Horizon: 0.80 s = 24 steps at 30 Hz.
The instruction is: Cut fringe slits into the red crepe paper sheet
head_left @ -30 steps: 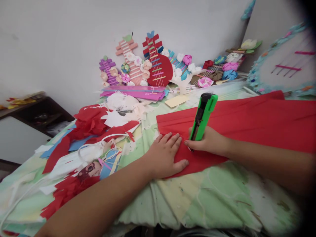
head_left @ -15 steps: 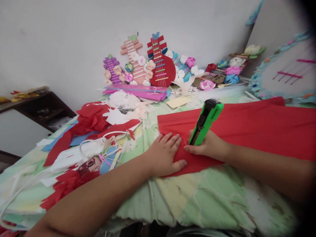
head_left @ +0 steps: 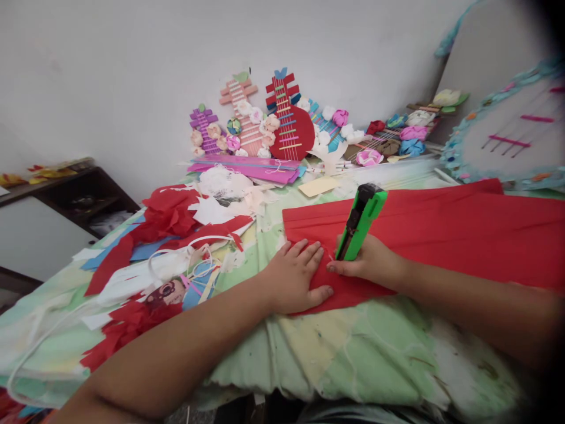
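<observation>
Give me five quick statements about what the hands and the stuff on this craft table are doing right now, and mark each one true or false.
1. The right hand grips a green utility knife. True.
2. The left hand is lifted off the table. False: it lies flat, pressing on the red paper sheet.
3. The knife's tip points down at the red sheet between the two hands. True.
4. The red paper guitar lies under the left hand. False: it stands against the back wall.
5. Torn red paper scraps lie to the right of the right hand. False: they lie left of the left hand.
</observation>
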Each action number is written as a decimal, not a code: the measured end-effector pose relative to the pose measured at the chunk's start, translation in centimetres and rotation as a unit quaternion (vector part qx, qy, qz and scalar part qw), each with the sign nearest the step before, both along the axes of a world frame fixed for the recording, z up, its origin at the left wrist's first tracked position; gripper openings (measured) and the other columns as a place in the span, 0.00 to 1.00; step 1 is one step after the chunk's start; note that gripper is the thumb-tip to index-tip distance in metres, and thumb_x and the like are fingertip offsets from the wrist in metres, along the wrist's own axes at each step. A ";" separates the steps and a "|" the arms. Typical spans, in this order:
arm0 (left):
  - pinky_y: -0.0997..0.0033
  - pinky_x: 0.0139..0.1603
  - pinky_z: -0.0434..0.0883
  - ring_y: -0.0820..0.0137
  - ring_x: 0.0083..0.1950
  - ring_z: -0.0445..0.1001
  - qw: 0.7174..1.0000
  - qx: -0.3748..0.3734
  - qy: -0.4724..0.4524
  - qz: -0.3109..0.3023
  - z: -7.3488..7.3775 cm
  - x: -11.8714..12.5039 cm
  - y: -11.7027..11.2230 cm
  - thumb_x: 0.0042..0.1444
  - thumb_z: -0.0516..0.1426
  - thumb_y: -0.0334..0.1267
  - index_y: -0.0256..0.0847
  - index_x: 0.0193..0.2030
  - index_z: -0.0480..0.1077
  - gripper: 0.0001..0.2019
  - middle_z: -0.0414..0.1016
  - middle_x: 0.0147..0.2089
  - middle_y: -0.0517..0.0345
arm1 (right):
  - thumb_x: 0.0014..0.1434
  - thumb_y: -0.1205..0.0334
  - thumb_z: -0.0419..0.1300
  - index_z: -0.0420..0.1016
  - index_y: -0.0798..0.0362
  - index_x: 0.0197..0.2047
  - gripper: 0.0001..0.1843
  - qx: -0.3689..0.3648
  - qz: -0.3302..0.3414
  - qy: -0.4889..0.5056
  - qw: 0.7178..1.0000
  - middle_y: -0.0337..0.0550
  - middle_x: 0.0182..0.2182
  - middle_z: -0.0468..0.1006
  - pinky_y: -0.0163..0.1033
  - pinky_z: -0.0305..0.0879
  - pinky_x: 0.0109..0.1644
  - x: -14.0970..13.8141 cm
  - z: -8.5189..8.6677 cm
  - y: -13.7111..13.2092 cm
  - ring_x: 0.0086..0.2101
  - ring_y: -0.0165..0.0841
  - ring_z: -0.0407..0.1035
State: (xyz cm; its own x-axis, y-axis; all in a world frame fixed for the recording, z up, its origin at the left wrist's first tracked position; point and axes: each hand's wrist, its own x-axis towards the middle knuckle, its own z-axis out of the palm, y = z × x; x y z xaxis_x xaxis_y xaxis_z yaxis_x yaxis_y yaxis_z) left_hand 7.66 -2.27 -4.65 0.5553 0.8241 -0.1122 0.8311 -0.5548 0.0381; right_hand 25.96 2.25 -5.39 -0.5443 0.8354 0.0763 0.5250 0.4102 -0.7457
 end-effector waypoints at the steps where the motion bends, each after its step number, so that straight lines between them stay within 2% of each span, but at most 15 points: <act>1: 0.50 0.61 0.43 0.55 0.65 0.40 1.000 -0.001 0.000 0.000 0.0 0.0 0.0 0.55 0.38 0.59 0.30 0.63 0.45 0.37 0.42 0.65 0.46 | 0.42 0.43 0.59 0.59 0.54 0.21 0.22 0.000 0.000 -0.003 1.000 0.35 0.18 0.62 0.34 0.55 0.26 0.0 -0.1 0.0 0.23 0.28 0.59; 10: 0.51 0.61 0.42 0.54 0.65 0.40 1.000 -0.005 0.006 0.002 0.1 0.1 -0.1 0.55 0.37 0.59 0.30 0.64 0.45 0.38 0.41 0.66 0.46 | 0.42 0.47 0.61 0.58 0.52 0.21 0.19 0.008 0.005 0.032 0.999 0.37 0.19 0.64 0.36 0.58 0.28 0.0 0.3 0.3 0.25 0.31 0.62; 18: 0.51 0.61 0.42 0.55 0.65 0.39 1.000 -0.010 0.001 0.003 0.0 0.0 0.0 0.55 0.37 0.59 0.30 0.64 0.44 0.38 0.40 0.66 0.46 | 0.42 0.46 0.60 0.60 0.53 0.22 0.19 -0.003 -0.019 0.003 1.000 0.36 0.20 0.64 0.37 0.59 0.29 -0.1 0.2 0.3 0.26 0.30 0.62; 21: 0.50 0.61 0.41 0.54 0.65 0.39 1.000 -0.008 -0.002 0.001 -0.3 0.0 0.1 0.55 0.37 0.59 0.31 0.64 0.44 0.38 0.40 0.66 0.47 | 0.44 0.48 0.59 0.63 0.53 0.24 0.16 0.022 -0.024 0.028 0.999 0.37 0.22 0.67 0.37 0.61 0.32 -0.1 0.1 0.7 0.27 0.31 0.63; 24: 0.50 0.61 0.41 0.54 0.65 0.39 1.000 -0.008 -0.002 0.004 -0.4 0.0 0.1 0.55 0.37 0.60 0.31 0.64 0.44 0.38 0.40 0.66 0.46 | 0.47 0.51 0.57 0.64 0.53 0.25 0.13 0.036 -0.009 0.058 0.998 0.38 0.24 0.69 0.37 0.61 0.34 -0.2 0.8 1.1 0.29 0.31 0.65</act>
